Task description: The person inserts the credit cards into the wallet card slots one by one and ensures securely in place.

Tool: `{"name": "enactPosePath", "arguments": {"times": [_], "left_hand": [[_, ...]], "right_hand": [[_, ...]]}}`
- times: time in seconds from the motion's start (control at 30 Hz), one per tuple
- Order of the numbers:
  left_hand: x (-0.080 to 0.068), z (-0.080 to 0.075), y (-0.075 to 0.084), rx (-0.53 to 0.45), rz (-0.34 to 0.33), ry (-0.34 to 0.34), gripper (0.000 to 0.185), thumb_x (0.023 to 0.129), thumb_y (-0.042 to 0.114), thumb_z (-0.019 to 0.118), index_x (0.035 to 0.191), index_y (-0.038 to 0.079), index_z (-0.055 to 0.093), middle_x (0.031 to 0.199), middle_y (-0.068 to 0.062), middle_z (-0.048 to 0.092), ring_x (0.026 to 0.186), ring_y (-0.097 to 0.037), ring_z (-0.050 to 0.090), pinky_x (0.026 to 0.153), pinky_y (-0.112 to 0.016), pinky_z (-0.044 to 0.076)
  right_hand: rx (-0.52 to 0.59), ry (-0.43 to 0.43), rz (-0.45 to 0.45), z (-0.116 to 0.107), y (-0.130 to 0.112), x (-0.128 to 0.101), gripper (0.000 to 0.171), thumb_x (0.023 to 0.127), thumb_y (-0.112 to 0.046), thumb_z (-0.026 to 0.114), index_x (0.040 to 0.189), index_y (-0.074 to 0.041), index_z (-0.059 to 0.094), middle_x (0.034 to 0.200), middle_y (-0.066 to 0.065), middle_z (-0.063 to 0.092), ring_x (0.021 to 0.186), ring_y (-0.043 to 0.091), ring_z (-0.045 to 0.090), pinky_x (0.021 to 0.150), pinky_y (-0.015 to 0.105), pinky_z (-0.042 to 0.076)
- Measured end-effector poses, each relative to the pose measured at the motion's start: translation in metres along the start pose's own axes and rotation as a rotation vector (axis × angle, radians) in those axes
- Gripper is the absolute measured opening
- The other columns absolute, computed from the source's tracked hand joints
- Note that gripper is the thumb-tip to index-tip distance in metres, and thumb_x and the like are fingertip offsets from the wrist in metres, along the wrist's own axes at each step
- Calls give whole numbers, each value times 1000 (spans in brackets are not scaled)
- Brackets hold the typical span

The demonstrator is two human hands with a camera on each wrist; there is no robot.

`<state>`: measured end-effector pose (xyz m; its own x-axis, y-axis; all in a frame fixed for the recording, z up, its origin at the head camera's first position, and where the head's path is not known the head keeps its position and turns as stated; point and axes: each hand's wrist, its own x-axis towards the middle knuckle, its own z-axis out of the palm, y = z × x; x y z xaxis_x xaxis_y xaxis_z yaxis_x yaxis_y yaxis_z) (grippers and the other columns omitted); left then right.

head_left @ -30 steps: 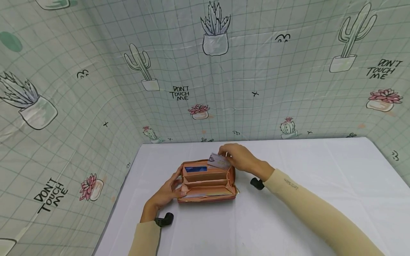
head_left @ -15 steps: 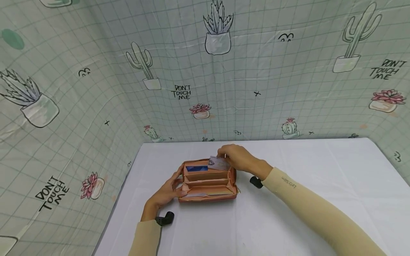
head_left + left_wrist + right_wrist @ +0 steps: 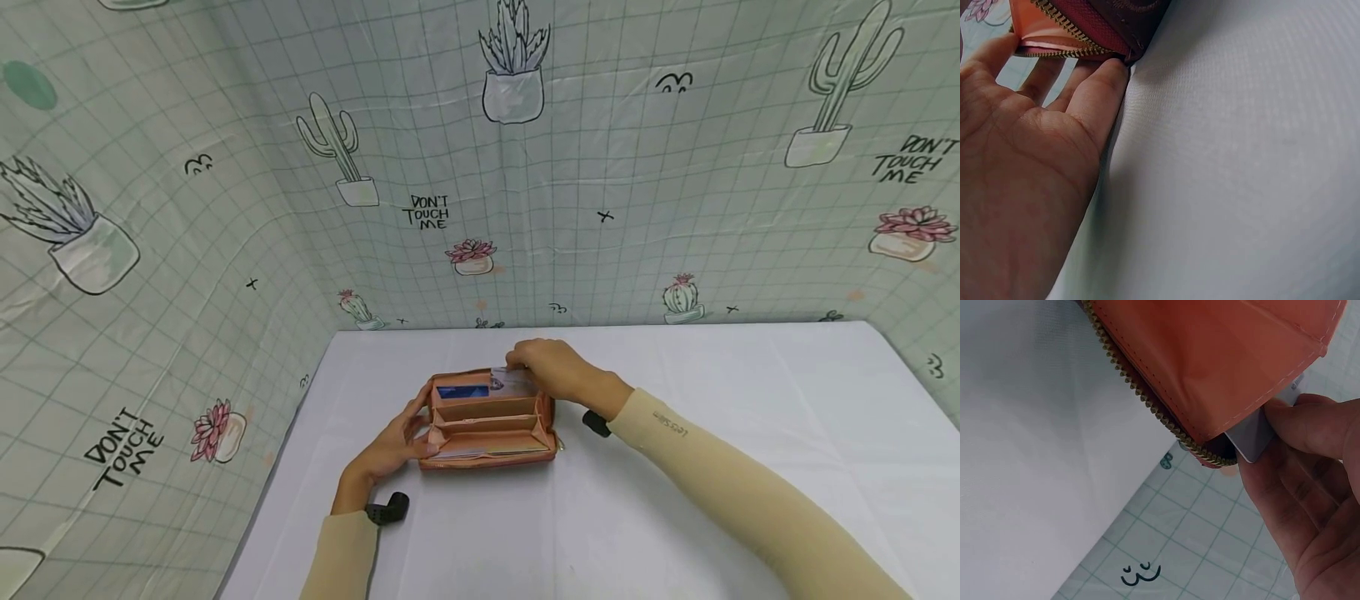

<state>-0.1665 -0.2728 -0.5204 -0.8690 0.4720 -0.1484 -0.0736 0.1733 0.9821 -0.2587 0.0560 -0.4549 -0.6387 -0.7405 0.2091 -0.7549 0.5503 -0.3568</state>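
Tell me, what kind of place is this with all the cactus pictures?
Probably a little set-up corner for filming, not a real room. A cactus-print cloth hangs as walls around a white-covered table, and only an open pink wallet lies there between two hands.

Both arms wear long, close-fitting sleeves of smooth beige stretch fabric that end at the wrists, leaving the left hand (image 3: 392, 450) and right hand (image 3: 558, 371) bare. The right sleeve (image 3: 738, 500) carries a small line of dark printed lettering along the forearm, too small to read. A small black rounded camera unit on a dark band (image 3: 387, 509) sits at the left wrist, and a matching black unit (image 3: 597, 423) at the right wrist.
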Motion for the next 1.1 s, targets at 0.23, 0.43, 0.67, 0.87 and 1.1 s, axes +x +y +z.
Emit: {"name": "enactPosePath", "arguments": {"times": [0.23, 0.43, 0.67, 0.87, 1.1], "left_hand": [[2, 0, -1, -5, 16, -9, 110, 95, 15, 81, 172, 23, 2, 176, -16, 7, 143, -24, 41, 117, -24, 36], [2, 0, -1, -19, 28, -19, 110, 96, 14, 80, 172, 21, 2, 176, -16, 3, 141, -19, 42, 116, -21, 36], [1, -1, -2, 15, 19, -6, 110, 95, 16, 81, 172, 23, 2, 177, -15, 3, 147, -36, 37, 123, -40, 32], [3, 0, -4, 28, 31, -10, 109, 96, 15, 79, 172, 22, 2, 177, -16, -1, 149, -43, 34, 124, -58, 25], [2, 0, -1, 14, 16, -7, 109, 96, 15, 79, 172, 22, 2, 177, -15, -1, 152, -44, 30, 125, -57, 24]], "right_hand": [[-37, -13, 2, -2, -1, 3, 18, 100, 5, 67, 101, -8, 79, 97, 7, 73, 95, 26, 74, 80, 41, 62], [-42, -29, 1, -3, -2, 5, 18, 100, 5, 67, 102, -7, 80, 96, 8, 73, 95, 27, 74, 80, 41, 62], [-2, -80, -50, -4, 1, 6, 28, 95, 14, 65, 105, -6, 82, 97, 6, 74, 96, 24, 73, 83, 40, 61], [38, -119, -30, 2, 5, 3, 26, 97, 11, 66, 110, -4, 82, 100, 6, 75, 98, 24, 73, 88, 39, 60], [102, -105, 9, 4, 7, -2, 27, 98, 9, 66, 117, -5, 81, 112, 8, 76, 106, 25, 73, 91, 39, 60]]}}
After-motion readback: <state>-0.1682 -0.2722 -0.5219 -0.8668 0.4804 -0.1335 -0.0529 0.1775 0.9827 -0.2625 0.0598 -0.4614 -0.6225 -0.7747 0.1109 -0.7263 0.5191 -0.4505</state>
